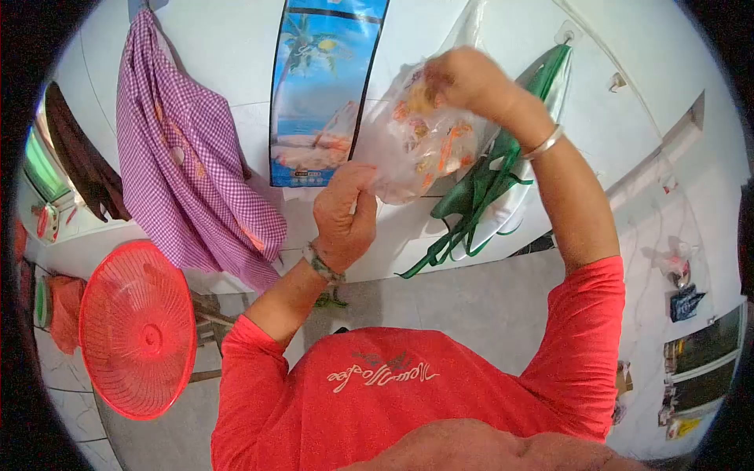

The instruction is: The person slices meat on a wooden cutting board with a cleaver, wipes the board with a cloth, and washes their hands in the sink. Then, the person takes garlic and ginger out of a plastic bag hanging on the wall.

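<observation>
Bag (428, 145) of clear plastic, with orange and yellow patches showing in it, spans the gap between the fingers of both hands; whether the patches are print or contents, I cannot tell. The left hand (345, 216) has its fingers closed in a pinch on the bag's near lower corner. The right hand (475, 82), higher and farther right, is curled at the bag's upper part; its fingertips are blurred, so how tightly they close, and on what, I cannot tell.

Just behind and above the left fingers hangs a blue beach-scene panel (322, 94), its lower edge near them. Left of those fingers hangs a purple checked cloth (188, 157), and farther left and lower is a red basket (118, 345). Below the right fingers dangle green straps (475, 200); a hook (567, 35) is up to their right.
</observation>
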Motion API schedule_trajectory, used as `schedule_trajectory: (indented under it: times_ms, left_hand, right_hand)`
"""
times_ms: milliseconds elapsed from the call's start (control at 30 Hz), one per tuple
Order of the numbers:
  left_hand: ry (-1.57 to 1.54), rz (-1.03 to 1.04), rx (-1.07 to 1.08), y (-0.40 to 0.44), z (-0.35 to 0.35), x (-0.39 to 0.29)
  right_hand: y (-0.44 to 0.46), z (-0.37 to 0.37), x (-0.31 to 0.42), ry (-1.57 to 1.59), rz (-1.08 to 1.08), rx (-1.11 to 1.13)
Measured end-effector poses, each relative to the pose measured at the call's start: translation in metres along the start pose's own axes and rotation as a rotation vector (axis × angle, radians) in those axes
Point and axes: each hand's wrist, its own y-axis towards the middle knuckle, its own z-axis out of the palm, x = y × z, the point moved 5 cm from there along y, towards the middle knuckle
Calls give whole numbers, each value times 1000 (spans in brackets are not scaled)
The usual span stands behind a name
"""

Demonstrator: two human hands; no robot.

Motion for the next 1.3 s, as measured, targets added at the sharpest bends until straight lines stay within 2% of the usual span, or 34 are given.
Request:
schedule_trajectory:
  times_ms: [33,67,133,167,233,267,333,367,433,467,533,567,633,667,700,767,800,967,1033,1100,1167,1233,1300]
  left_hand:
    - [-3,-23,2,3,0,0]
    - [-7,-15,6,5,0,0]
    - [17,-137,85,6,2,6]
    - [18,-132,88,7,3,6]
    - [104,22,15,9,0,1]
    - [107,23,19,13,2,-2]
    - [-134,48,-36,26,5,-14]
    - [-134,46,-34,33,7,-19]
    - [-200,19,-14,39,13,-27]
    - [-202,19,-13,38,15,-28]
    - [-338,-293,23,32,20,-12]
    - [-336,-290,20,30,18,-11]
    - [-51,-205,44,24,13,-13]
    - [-51,-205,39,20,13,-12]
    - [-20,-153,102,15,16,-13]
    - [9,-101,159,9,19,-17]
    - [-11,-59,168,7,21,-20]
    - [-93,-29,179,-13,24,-27]
    - [-264,-199,143,-21,23,-18]
    - [-350,-288,96,-22,22,-13]
    - [-437,-375,46,-19,20,-9]
    - [-604,-564,-75,-17,14,-3]
    - [-599,-584,-141,-13,11,9]
  right_hand:
    - [-2,-16,-13,50,2,-115]
    - [-7,-27,-13,45,7,-122]
    - [-21,-41,-25,614,314,-183]
    - [-26,-42,-25,614,314,-190]
    - [-34,-41,-23,709,301,-181]
    - [-38,-42,-15,713,301,-183]
    - [-42,-44,16,708,219,-115]
    - [-44,-45,28,710,220,-114]
    - [-43,-47,61,510,-25,-111]
    - [-43,-46,65,510,-23,-111]
    - [-41,-38,75,664,-60,-3]
    - [-37,-35,68,662,-65,-4]
    - [-28,-35,34,317,-21,-298]
    - [-27,-25,27,133,-27,-246]
    - [-30,-20,23,134,-30,-243]
    - [-31,0,19,-182,-67,75]
    - [-34,2,17,-284,-7,173]
    - [-34,4,8,-369,26,289]
    - [-30,7,10,-377,23,313]
    - [-29,18,16,-527,0,459]
    - [-31,19,20,-489,-3,457]
    - [-31,25,17,-449,-3,457]
    - [-28,33,11,-394,-9,408]
